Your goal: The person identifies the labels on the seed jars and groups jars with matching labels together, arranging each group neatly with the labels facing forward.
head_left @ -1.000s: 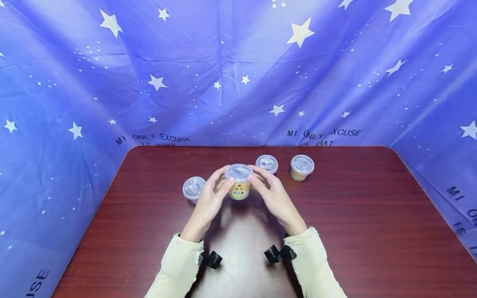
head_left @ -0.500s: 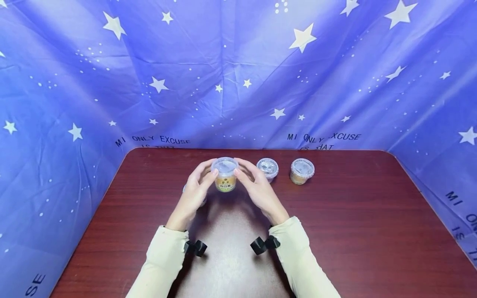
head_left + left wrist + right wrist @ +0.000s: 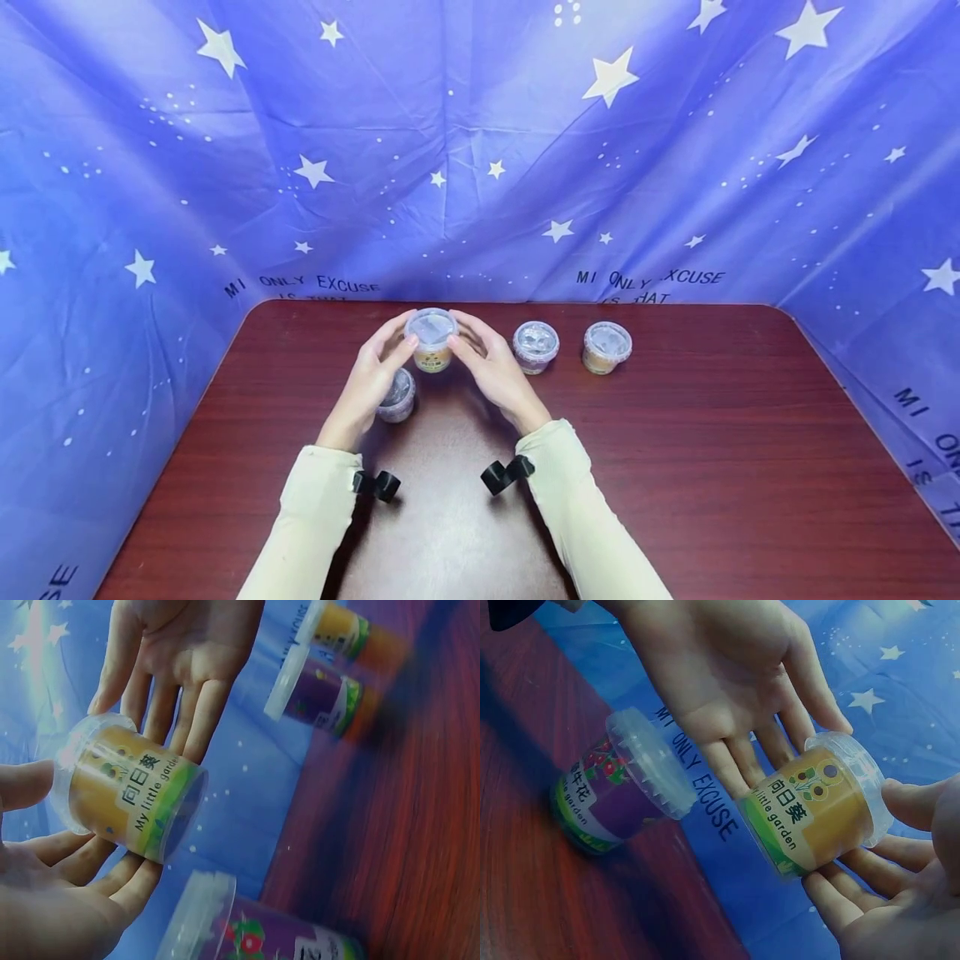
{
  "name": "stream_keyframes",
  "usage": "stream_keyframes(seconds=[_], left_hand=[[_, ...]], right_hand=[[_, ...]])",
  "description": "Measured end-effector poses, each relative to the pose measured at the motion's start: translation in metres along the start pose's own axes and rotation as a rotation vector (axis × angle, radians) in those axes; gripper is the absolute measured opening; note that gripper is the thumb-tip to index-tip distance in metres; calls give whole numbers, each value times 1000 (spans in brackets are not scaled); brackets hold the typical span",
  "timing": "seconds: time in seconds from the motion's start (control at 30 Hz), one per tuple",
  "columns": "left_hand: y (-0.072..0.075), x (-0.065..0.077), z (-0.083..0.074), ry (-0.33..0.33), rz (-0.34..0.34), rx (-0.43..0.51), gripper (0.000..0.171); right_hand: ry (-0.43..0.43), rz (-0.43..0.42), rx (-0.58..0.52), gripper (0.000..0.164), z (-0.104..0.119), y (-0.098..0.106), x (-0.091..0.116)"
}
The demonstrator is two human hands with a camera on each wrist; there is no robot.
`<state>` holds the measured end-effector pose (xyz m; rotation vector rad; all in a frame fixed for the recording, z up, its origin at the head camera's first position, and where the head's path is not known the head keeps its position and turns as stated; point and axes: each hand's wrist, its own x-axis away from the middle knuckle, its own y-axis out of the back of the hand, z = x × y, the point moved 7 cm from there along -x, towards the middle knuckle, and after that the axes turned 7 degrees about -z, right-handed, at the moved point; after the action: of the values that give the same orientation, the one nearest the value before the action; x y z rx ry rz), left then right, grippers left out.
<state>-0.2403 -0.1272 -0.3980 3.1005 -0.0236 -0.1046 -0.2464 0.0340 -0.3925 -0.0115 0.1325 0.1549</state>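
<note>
Both hands hold a small plastic cup [image 3: 432,360] with a clear lid and a yellow "My little garden" label showing a sunflower. It appears against the curtain in both wrist views. My left hand [image 3: 378,362] grips its left side, and my right hand [image 3: 491,362] its right side. The thumbs press at the lid's rim, with the other fingers round the cup's far side. A similar cup with a purple label [image 3: 604,780] stands on the table just below my left hand, partly hidden by that hand in the head view.
Right of my hands stand a purple-labelled cup [image 3: 536,350] and a yellow-labelled cup [image 3: 606,350], side by side near the back of the dark red wooden table [image 3: 712,467]. A blue curtain [image 3: 487,225] with white stars hangs behind and at both sides.
Both hands have carried the sunflower cup to the left and toward the table's back. More of the purple cup by my left hand shows than half a second ago.
</note>
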Motion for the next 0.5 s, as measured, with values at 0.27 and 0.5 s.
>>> stream_keyframes(seconds=[0.27, 0.5], left_hand=[[17, -11, 10, 16, 17, -29, 50], [29, -18, 17, 21, 42, -31, 50]], right_hand=[[29, 8, 8, 48, -12, -16, -15], [2, 21, 1, 48, -21, -26, -24]])
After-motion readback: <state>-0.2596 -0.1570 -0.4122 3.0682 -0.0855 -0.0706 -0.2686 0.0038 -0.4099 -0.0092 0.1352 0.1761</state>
